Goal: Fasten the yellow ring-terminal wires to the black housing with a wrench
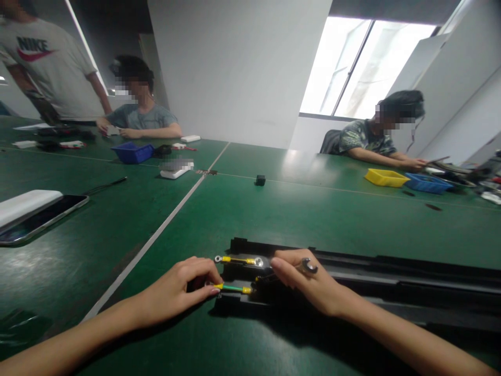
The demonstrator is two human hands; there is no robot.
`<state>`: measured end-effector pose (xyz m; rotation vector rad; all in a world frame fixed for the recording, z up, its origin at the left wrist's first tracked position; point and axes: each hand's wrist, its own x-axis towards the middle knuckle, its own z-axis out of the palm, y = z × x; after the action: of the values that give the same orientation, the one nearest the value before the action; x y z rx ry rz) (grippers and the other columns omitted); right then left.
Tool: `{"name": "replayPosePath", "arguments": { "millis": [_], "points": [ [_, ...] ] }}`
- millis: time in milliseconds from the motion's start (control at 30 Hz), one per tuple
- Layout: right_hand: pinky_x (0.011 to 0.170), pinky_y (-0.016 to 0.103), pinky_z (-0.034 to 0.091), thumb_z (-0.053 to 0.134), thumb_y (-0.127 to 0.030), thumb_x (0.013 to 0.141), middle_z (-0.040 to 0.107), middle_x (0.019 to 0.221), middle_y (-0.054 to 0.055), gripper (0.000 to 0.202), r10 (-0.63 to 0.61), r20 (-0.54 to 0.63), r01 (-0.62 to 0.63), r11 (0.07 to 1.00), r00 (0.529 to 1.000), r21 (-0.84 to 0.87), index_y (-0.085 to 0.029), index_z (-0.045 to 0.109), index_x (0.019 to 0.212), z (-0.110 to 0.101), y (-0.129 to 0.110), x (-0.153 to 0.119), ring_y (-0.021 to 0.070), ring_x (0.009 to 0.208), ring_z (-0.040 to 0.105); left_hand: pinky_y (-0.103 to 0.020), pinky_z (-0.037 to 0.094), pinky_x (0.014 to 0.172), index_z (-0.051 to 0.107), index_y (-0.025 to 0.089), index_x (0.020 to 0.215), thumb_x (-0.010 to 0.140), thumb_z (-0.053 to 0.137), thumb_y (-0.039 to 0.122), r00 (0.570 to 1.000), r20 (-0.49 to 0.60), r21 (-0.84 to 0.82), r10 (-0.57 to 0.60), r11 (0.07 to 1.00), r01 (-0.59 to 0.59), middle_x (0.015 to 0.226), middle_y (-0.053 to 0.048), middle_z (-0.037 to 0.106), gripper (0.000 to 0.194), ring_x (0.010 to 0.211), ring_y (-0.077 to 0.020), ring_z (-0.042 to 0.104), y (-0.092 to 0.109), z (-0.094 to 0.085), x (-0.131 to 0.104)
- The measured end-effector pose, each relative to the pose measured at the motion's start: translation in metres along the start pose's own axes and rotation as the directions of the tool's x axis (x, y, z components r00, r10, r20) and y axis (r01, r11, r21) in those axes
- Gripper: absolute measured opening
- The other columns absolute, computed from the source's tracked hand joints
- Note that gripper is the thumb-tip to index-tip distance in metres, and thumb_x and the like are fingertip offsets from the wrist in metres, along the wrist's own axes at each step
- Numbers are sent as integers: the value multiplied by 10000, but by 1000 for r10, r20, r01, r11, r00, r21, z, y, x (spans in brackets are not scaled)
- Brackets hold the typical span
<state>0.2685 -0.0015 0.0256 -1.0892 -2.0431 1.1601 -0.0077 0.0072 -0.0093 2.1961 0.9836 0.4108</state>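
Long black channel-shaped rails (368,269) lie on the green table in front of me. At their left end is a short black wire (237,260) with yellow sleeves and ring terminals, one ring over the rail. Nearer me, my left hand (195,279) pinches the left end of a green ground wire (233,288), also with yellow sleeves. Its right end meets the rail. My right hand (303,277) is closed around an open-end wrench (309,266), whose jaw sticks up past the fingers. The tool's other end points toward the green wire's right end and is dark and unclear.
A small black block (260,180) stands mid-table. To the left lie a phone (47,219) and a white box (29,203). Blue (133,152) and yellow bins (385,178) sit farther off. Two people sit across the table; another person (50,68) stands at far left.
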Motion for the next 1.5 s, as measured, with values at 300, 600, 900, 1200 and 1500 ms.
{"name": "replayPosePath", "arguments": {
  "millis": [300,600,900,1200,1500],
  "points": [
    [470,206,258,403,-485,954,361,561,-46,478,-12,16,13,999,1000,-29,-168,434,598,0,-1,-1,86,517,315,-264,412,732,632,193,909,923,546,271,1000,6,2,-21,1000,21,886,-6,640,118,801,-176,571,2,0,-1],
    [474,202,273,410,-460,957,389,565,-42,464,-18,26,19,999,1000,-49,-164,448,601,1,0,-1,85,518,339,-266,398,731,624,196,901,925,546,271,999,16,7,-34,999,34,878,2,630,111,810,-178,559,1,-1,0],
    [496,205,285,402,-421,963,385,570,-40,451,-2,55,7,997,998,-81,-163,441,595,-1,-4,0,88,530,349,-269,405,741,629,202,911,933,529,292,998,23,20,-64,998,63,893,-3,633,136,828,-183,567,0,2,0],
    [512,208,293,386,-434,964,398,585,-32,457,0,72,7,995,997,-101,-163,441,599,-2,-4,-1,94,546,364,-259,404,721,625,190,880,920,539,291,998,8,22,-69,997,69,864,-6,630,138,810,-180,568,1,2,1],
    [511,209,289,371,-501,958,385,586,-33,492,17,76,-10,996,997,-93,-167,427,601,-1,-5,0,95,547,351,-260,409,756,623,199,902,934,528,316,999,2,13,-47,999,46,904,-9,647,153,846,-183,570,1,2,-2]
  ]
}}
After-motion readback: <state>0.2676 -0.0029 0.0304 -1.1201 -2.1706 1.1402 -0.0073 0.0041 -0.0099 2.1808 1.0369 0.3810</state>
